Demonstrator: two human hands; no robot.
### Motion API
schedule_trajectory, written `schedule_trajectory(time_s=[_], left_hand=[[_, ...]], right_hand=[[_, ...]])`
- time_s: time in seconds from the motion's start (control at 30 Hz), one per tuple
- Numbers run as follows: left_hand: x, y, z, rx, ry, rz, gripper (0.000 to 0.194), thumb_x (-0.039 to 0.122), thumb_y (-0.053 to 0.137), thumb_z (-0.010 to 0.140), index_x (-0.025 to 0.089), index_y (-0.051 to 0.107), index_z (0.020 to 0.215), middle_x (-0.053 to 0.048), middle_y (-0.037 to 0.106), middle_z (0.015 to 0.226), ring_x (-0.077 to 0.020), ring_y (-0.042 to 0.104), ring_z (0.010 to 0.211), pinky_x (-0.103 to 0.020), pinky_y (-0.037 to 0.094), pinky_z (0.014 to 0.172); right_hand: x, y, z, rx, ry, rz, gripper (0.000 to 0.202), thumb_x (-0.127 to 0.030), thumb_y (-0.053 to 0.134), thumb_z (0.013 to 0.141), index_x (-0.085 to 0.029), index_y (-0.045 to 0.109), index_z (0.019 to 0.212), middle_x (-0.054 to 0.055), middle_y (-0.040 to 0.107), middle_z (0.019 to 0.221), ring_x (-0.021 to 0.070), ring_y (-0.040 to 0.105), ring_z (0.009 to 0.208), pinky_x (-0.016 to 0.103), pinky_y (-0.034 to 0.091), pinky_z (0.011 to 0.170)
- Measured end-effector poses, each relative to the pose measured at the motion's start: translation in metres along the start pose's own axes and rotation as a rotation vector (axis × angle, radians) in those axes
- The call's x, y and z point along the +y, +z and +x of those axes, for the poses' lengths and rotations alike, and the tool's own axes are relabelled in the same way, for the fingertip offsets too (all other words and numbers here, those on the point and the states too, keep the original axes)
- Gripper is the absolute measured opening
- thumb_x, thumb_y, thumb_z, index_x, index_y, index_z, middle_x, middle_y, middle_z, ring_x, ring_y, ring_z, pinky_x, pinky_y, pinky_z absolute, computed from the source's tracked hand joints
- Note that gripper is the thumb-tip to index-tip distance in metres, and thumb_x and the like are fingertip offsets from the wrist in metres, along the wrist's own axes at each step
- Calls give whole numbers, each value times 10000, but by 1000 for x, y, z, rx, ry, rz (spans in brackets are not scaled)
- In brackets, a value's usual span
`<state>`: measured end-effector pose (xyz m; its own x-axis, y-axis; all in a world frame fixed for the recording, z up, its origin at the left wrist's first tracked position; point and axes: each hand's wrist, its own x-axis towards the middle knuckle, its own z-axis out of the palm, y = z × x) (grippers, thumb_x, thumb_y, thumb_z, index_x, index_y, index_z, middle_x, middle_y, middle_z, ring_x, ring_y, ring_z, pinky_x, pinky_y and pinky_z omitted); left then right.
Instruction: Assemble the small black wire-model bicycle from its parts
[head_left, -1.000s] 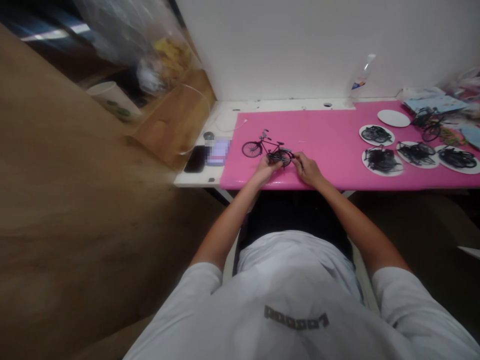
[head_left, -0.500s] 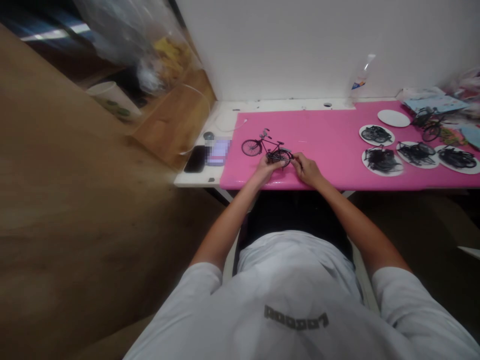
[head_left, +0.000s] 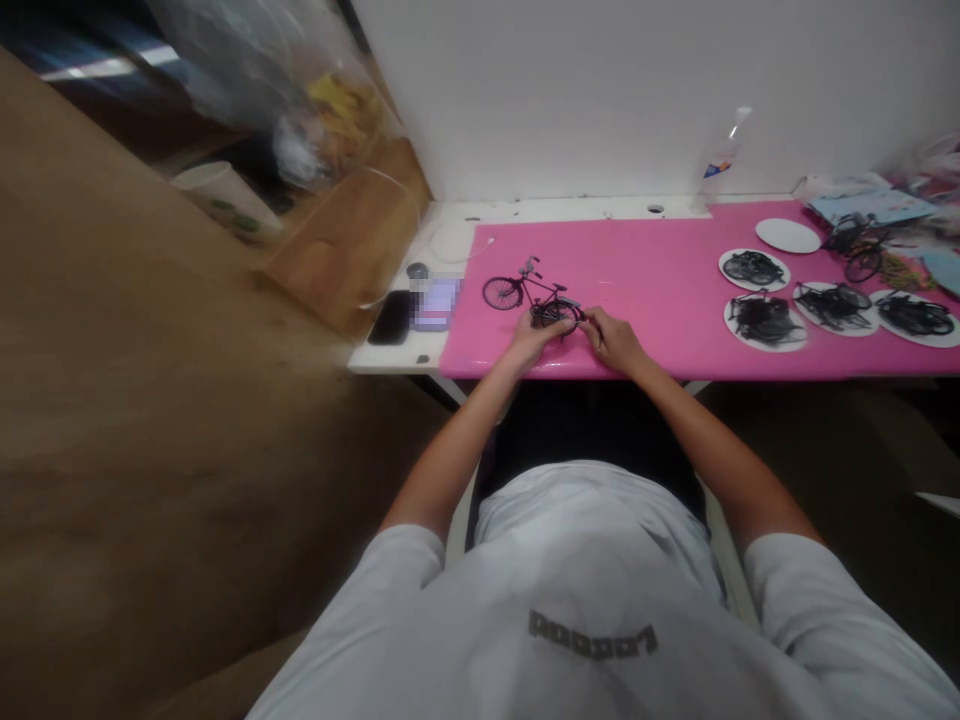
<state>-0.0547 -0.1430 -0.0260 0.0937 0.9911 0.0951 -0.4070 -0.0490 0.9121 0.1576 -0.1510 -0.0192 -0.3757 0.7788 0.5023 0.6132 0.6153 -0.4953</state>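
A small black model bicycle point(head_left: 530, 293) is tilted over the pink table cover point(head_left: 637, 270), its front wheel to the left and its rear wheel toward me. My left hand point(head_left: 534, 340) is closed on the bicycle near the pedals, with the thumb lying along the rear wheel. At the right edge of that wheel, my right hand point(head_left: 613, 340) pinches with thumb and fingers. Whatever small part sits in that pinch is too small to make out.
White plates point(head_left: 787, 237) stand at the right, several holding black bicycle parts point(head_left: 765, 318). Another model bicycle point(head_left: 862, 250) is behind them. A clear bottle point(head_left: 720, 160) stands by the white wall. On the left lie a dark phone point(head_left: 391, 318) and a brown wooden box point(head_left: 352, 240).
My right fingers have shifted very slightly at the rear wheel. The bicycle and my left hand have hardly moved.
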Motion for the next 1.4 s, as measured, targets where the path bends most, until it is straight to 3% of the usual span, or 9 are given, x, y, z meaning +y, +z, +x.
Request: schedule_trajectory(time_s=[0.7, 0.87, 1.1, 1.4], left_hand=[[0, 0, 1, -6, 16, 22, 592, 375, 1086, 574, 154, 810, 1049, -103, 833, 1092, -231, 770, 982, -409, 594, 1013], [1, 1, -1, 1, 11, 36, 604, 389, 1085, 580, 155, 811, 1065, -98, 832, 1071, -227, 767, 950, -415, 601, 981], [6, 5, -5, 0, -7, 52, 626, 380, 1098, 557, 156, 800, 1060, -96, 831, 1048, -244, 771, 978, -473, 593, 1065], [5, 3, -3, -63, -31, -5, 665, 404, 1100, 562, 152, 793, 1096, -111, 841, 1065, -257, 802, 989, -459, 622, 1032]], right_hand=[[-1, -1, 0, -7, -11, 11, 418, -581, 417, 1144, -244, 649, 1231, 67, 750, 914, 228, 665, 771, 325, 435, 706], [-6, -3, -1, 1, -15, 8, 429, -586, 446, 1127, -227, 656, 1230, 25, 689, 797, 203, 612, 683, 317, 415, 682], [-6, -5, 1, 14, 16, 52, 434, -606, 457, 1111, -232, 670, 1164, 21, 680, 788, 198, 595, 680, 324, 429, 697], [-3, -9, 4, 52, 84, 147, 458, -644, 450, 1101, -233, 648, 1064, 20, 658, 775, 197, 569, 673, 336, 430, 697]])
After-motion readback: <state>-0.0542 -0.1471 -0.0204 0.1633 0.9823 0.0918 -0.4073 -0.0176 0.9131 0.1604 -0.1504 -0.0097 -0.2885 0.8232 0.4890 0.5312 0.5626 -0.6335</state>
